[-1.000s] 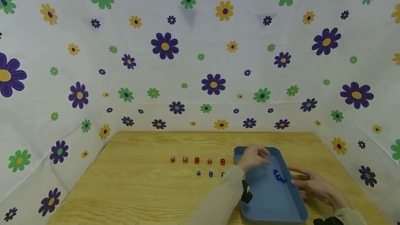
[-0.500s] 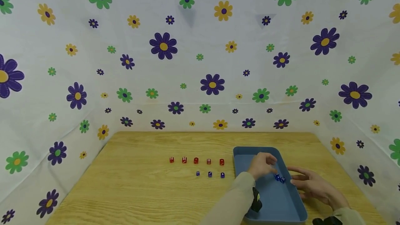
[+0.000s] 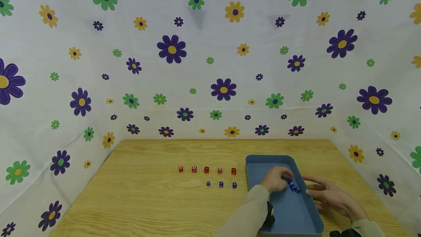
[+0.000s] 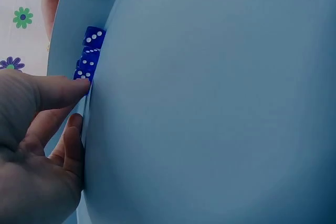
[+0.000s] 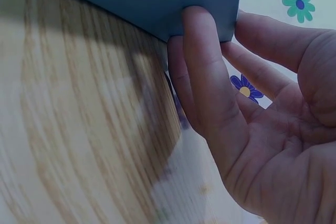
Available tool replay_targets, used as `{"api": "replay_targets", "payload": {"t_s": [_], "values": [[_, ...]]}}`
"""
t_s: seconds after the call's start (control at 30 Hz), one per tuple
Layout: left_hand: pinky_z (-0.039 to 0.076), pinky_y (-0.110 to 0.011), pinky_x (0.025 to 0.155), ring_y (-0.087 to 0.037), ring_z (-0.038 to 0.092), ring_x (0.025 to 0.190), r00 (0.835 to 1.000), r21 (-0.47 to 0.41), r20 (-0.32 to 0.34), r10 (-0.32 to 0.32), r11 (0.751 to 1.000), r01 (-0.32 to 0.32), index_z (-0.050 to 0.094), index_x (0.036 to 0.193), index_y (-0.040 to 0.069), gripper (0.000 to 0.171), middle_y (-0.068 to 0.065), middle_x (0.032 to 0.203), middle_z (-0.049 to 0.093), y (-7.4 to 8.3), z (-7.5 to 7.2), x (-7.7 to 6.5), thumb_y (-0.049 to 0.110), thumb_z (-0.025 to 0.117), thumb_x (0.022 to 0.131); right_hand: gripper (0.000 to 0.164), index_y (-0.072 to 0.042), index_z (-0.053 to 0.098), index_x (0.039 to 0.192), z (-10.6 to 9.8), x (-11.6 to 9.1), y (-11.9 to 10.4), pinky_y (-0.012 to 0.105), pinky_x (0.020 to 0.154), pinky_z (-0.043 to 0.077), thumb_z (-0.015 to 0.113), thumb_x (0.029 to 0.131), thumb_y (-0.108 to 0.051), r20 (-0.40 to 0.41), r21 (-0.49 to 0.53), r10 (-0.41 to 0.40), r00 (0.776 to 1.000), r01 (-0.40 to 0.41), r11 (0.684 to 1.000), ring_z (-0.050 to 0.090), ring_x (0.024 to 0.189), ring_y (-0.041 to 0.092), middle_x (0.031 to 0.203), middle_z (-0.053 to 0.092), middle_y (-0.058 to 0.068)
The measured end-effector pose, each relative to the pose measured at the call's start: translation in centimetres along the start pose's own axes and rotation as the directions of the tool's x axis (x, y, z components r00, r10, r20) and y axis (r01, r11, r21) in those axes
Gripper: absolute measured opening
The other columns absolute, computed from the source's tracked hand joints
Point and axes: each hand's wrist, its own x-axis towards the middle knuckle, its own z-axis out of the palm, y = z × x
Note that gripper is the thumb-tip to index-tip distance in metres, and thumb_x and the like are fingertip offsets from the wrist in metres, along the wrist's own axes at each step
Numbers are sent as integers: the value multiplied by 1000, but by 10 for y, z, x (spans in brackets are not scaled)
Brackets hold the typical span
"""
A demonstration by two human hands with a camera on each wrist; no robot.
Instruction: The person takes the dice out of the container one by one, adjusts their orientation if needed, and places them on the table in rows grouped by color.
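Observation:
My left hand (image 3: 277, 179) reaches into the blue tray (image 3: 285, 217), over a small cluster of blue dice (image 3: 292, 186) near its right wall. Up close in the left wrist view, the left hand's thumb and finger pinch the nearest blue die (image 4: 82, 73) of the cluster; other blue dice (image 4: 94, 36) lie just beyond it. My right hand (image 3: 333, 196) rests against the tray's outer right side. In the right wrist view, its extended fingers (image 5: 206, 51) touch the tray wall (image 5: 142, 3) from outside.
Left of the tray, a row of several red dice (image 3: 206, 170) stands on the wooden table (image 3: 148, 200). Three blue dice (image 3: 221, 184) form a shorter row nearer the person. A flower-printed white sheet (image 3: 197, 68) encloses the back and sides.
My left hand has moved right and down inside the tray to the blue dice, its fingers closing at the cluster. My right hand stays at the tray's side.

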Motion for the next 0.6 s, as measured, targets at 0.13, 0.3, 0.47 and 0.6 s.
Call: {"api": "replay_targets", "payload": {"t_s": [0.13,0.3,0.47,0.6], "values": [[50,-24,80,-5,64,87,1000,-19,-19,-16,1000,16,73,106,14,38,6,91,74,-3,4,4,-9,75,77,77,-1,22,154,-1,-1,1,44,77,56,66,95,-23,4,-9,-6,1000,6,1000,65,103,24,138,49,29],[51,-24,78,-3,61,76,998,-18,-45,-34,999,34,73,104,14,37,7,81,71,-3,5,4,-5,81,73,77,-1,21,155,-1,0,1,44,77,56,64,96,-23,19,-7,-15,1000,15,1000,66,104,25,137,50,27],[51,-23,77,-4,61,74,998,-22,-55,-19,1000,18,73,103,12,36,6,79,72,-5,4,3,-5,82,73,78,-1,20,155,-1,0,2,45,79,56,65,95,-23,11,7,-2,1000,2,1000,66,104,25,139,48,30],[52,-23,75,-4,60,72,998,-22,-57,-19,1000,18,74,102,12,35,6,77,71,-7,4,4,-5,82,73,76,0,18,155,-2,0,3,47,82,56,63,97,-22,37,20,-18,999,17,1000,66,107,27,140,46,31]]}}
